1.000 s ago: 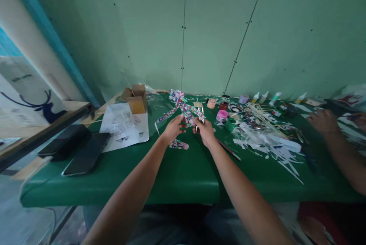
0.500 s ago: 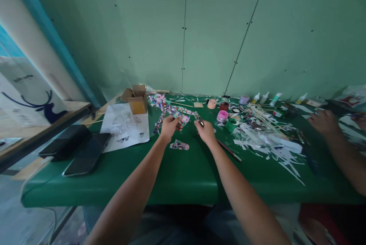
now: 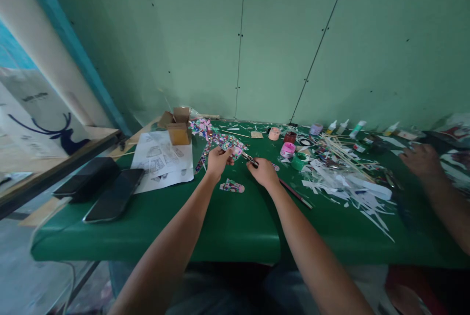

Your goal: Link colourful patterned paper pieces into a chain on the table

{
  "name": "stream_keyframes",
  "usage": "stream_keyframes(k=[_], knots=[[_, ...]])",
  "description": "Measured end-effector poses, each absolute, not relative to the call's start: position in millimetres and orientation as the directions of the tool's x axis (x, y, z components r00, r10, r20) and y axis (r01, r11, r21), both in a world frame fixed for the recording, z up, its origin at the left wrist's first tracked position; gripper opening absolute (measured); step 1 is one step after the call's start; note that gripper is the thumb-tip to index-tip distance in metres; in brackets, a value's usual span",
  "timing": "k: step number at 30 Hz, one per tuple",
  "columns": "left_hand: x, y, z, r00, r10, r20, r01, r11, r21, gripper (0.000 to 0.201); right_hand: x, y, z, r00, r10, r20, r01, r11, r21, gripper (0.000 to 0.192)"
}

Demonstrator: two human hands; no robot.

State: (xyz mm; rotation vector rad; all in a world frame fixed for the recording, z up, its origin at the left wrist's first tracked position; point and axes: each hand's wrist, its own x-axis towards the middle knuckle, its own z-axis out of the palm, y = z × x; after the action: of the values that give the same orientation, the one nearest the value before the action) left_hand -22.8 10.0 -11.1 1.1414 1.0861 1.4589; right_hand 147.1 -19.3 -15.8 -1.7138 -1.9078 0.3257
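Observation:
My left hand (image 3: pixel 219 160) pinches a colourful speckled piece (image 3: pixel 238 146), mostly pink, green and white. More of the same patterning stretches away behind it to the left, in strips. In my right hand (image 3: pixel 265 172) is a slim dark tool (image 3: pixel 250 159) with a shiny metallic part; its exact kind is too small to tell. The tool's front end points left and lies at the right edge of the speckled piece, though contact is unclear. Below the hands, a small rounded speckled cutout (image 3: pixel 232 186) rests on the green table cover (image 3: pixel 235 236).
Printed sheets (image 3: pixel 161 163), a cardboard box (image 3: pixel 179 131) and a phone (image 3: pixel 113 195) lie left. Right of my hands are a dark stick (image 3: pixel 295 193), a pink paint jar (image 3: pixel 288 150), a green jar (image 3: pixel 300 160) and paper scraps (image 3: pixel 345 185). Another person's hand (image 3: pixel 420 158) is far right.
The tool in my right hand has swung from pointing up to pointing left towards the speckled piece. My right hand has shifted slightly; my left keeps its hold. The view has moved a little.

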Motion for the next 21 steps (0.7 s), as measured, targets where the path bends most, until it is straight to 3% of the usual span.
stream_keyframes(k=[12,21], knots=[[-21.8,6.7,-4.9,-0.164,0.96,0.227,-0.048,-0.238,0.97,0.024,146.4,-19.9,-15.1,-0.041,0.969,0.243,0.856,0.159,-0.492,0.026],[-20.5,6.9,-5.7,-0.169,0.96,0.225,-0.029,-0.233,0.972,0.022,144.9,-22.3,-14.6,-0.03,0.966,0.257,0.91,0.132,-0.392,0.025]])
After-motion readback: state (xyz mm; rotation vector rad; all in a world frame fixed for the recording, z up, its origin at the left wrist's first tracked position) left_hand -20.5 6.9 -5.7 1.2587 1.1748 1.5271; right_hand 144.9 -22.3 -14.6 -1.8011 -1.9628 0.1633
